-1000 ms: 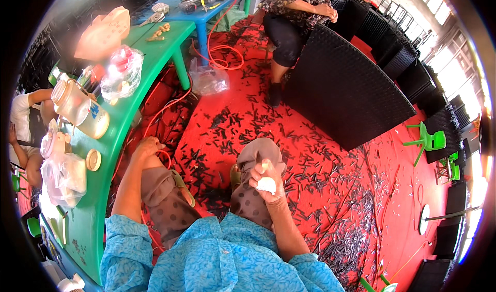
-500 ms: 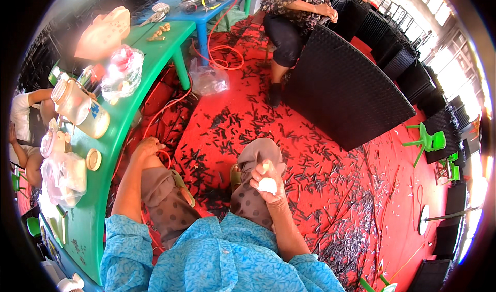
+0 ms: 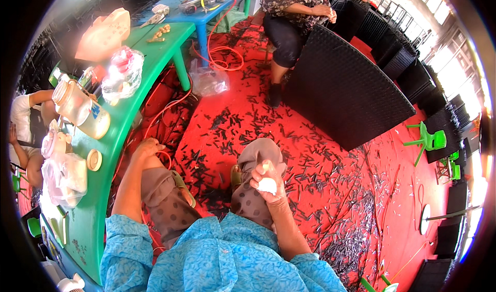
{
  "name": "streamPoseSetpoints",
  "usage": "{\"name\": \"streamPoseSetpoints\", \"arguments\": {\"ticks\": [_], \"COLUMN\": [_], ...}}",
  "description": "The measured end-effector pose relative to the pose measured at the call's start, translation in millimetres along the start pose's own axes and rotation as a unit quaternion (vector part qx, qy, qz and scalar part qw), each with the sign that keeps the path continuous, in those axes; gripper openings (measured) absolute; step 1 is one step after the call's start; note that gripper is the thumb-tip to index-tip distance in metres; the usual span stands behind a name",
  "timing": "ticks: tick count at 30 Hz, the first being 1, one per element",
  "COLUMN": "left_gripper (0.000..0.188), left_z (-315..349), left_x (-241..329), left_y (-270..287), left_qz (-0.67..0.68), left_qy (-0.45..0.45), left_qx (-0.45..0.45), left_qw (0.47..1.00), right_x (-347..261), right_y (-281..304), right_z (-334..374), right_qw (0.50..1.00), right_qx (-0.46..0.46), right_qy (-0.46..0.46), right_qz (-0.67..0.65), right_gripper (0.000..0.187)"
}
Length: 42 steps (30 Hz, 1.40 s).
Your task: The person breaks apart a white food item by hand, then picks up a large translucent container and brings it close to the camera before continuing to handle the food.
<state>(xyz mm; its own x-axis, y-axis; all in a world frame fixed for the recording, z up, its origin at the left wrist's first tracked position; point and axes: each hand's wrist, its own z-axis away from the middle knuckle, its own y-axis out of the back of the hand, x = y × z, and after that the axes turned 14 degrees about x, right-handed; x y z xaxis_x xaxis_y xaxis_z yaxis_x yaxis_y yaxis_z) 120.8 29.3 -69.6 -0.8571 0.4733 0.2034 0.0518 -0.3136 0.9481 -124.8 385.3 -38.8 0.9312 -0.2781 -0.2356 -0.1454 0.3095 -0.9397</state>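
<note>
My right hand (image 3: 269,176) is raised over my right knee, its fingers curled round a white rounded lump (image 3: 267,186). The lump's exact kind is unclear; it sits against the palm, partly covered by the fingers. On my left knee rests my left hand (image 3: 148,147), its fingers loosely extended over the trouser leg with nothing visible in them. Beside my left arm is a green table (image 3: 118,137). On it are a clear plastic jar (image 3: 82,112), a round lid (image 3: 94,160) and a plastic bag with pale contents (image 3: 67,178).
Black offcuts (image 3: 222,121) litter the red floor. A person (image 3: 294,18) sits ahead by a large black woven panel (image 3: 349,88). An orange hose (image 3: 227,57) runs from a blue table (image 3: 201,16). Green chairs (image 3: 430,138) stand at right.
</note>
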Motion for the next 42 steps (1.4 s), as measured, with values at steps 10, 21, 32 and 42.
{"name": "streamPoseSetpoints", "arguments": {"ticks": [10, 21, 32, 42], "left_gripper": [0.043, 0.043, 0.044, 0.052], "left_z": [3.7, 5.2, 1.3, -3.1], "left_x": [7.5, 4.3, -1.8, -3.9], "left_y": [6.3, 5.3, -0.4, -3.3], "left_qz": [-0.007, 0.017, 0.007, -0.009], "left_qy": [0.021, -0.010, -0.007, 0.032], "left_qx": [-0.009, 0.007, 0.013, -0.034], "left_qw": [1.000, 1.000, 1.000, 0.999], "right_x": [-1.2, -0.6, -1.4, -1.8], "right_y": [-0.4, -0.2, 1.7, 5.0], "right_z": [-0.1, 1.8, 3.3, 3.8], "right_qw": [1.000, 1.000, 1.000, 1.000], "right_qx": [-0.006, -0.007, -0.014, -0.016], "right_qy": [0.000, 0.009, 0.013, 0.014], "right_qz": [0.014, 0.019, 0.017, 0.007], "right_gripper": [0.017, 0.016, 0.015, 0.013]}}
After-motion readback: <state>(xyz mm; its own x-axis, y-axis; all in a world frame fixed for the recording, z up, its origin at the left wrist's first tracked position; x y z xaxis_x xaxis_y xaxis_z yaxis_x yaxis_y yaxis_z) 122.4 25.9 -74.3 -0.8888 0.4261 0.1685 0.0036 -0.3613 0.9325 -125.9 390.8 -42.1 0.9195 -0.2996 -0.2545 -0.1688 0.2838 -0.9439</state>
